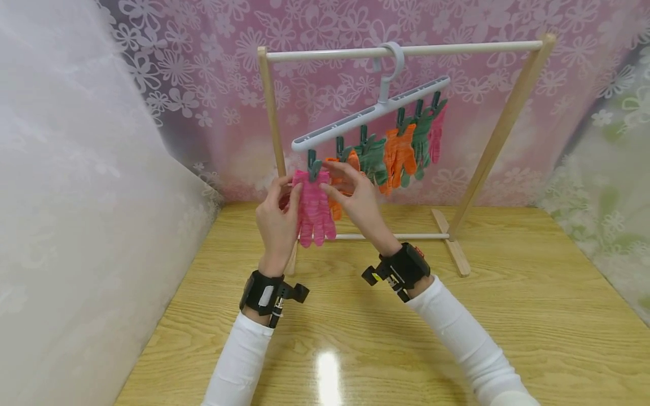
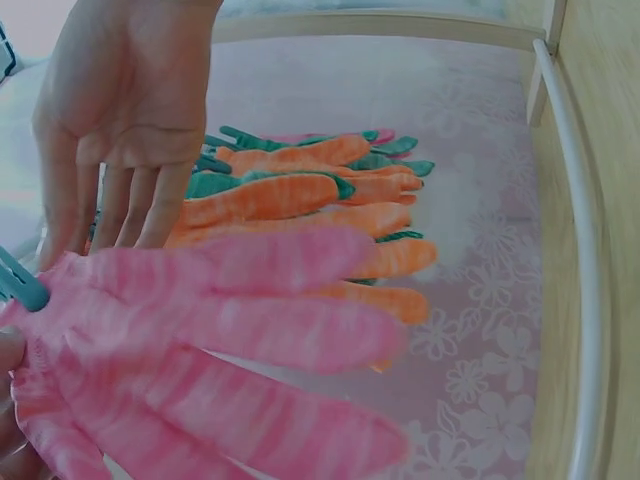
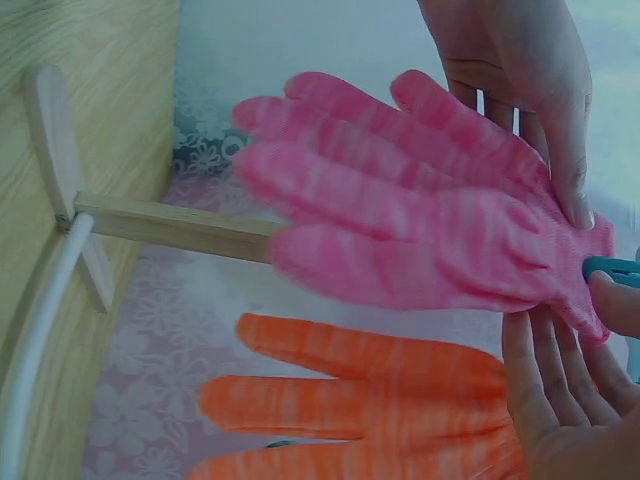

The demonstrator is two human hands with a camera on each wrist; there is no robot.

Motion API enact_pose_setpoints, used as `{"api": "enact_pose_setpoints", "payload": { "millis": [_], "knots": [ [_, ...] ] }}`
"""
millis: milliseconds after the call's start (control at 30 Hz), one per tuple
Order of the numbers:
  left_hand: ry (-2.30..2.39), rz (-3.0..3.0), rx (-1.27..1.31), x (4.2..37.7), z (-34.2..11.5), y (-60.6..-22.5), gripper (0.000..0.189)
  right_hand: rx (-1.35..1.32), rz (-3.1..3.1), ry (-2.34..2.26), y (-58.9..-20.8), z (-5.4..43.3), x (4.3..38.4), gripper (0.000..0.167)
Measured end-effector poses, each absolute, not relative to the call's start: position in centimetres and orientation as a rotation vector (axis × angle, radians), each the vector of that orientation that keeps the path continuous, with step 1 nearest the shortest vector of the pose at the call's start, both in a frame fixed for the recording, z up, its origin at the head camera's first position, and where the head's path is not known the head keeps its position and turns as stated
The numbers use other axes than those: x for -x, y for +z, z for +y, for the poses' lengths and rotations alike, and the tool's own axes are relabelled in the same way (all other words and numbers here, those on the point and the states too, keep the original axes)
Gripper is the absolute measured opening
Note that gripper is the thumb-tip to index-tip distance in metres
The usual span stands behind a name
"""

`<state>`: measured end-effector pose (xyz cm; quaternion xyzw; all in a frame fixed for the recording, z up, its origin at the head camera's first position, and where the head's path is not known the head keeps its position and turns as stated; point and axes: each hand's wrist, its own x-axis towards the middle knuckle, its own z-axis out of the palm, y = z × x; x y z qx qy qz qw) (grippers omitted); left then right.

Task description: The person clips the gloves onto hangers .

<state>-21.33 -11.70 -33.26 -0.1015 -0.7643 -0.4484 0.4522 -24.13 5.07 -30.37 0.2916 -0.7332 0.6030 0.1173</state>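
Note:
A pink knit glove (image 1: pixel 316 208) hangs fingers-down from a dark green clip (image 1: pixel 313 167) at the near left end of a pale grey clip hanger (image 1: pixel 345 128). My left hand (image 1: pixel 276 223) holds the cuff's left edge, thumb in front and fingers behind. On the other side, my right hand (image 1: pixel 361 203) holds the cuff near the clip; its thumb (image 3: pixel 612 300) lies by the clip's end and its fingers reach behind the glove. The clip's jaws appear to be on the cuff. An orange glove (image 3: pixel 370 400) hangs just behind.
Several more gloves hang farther along the hanger, among them a green glove (image 1: pixel 374 160), an orange glove (image 1: pixel 399 155) and a pink glove (image 1: pixel 437 135). The hanger hooks over a white rod (image 1: pixel 472 49) on a wooden stand (image 1: pixel 503 135), which stands on a wood-grain table (image 1: pixel 508 316).

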Motion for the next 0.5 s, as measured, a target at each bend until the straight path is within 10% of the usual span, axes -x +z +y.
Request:
{"api": "enact_pose_setpoints", "payload": {
  "millis": [500],
  "knots": [
    [-1.111,-2.010,0.156,21.5,-14.0,-36.4,0.028,-0.787,-2.466,1.643,-34.7,5.5,24.9,0.042]
  ]
}}
